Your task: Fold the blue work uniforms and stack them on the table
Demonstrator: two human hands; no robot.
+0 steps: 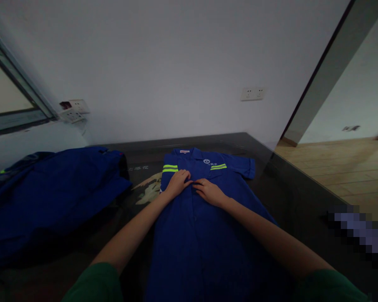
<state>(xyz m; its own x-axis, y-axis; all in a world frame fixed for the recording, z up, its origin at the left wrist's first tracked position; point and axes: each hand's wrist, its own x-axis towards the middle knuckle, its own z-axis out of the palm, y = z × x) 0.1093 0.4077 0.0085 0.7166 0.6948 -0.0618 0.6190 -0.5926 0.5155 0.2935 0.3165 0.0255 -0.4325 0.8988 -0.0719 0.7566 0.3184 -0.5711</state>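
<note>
Head view: at a dark table (290, 188), pale wall (164, 75) far, wooden floor (327, 163) right, our left hand (178, 183) and right hand (209, 192) half-curl on a shirt (179, 251), grip unclear.

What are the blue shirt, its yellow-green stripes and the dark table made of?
Blue shirt: matte woven cloth, perhaps a cotton blend, by its folds and lack of shine.
Yellow-green stripes: probably reflective tape, given the bright edges and greyish middle band.
Dark table: smooth, perhaps glass or lacquer, judging by the faint sheen.
</note>
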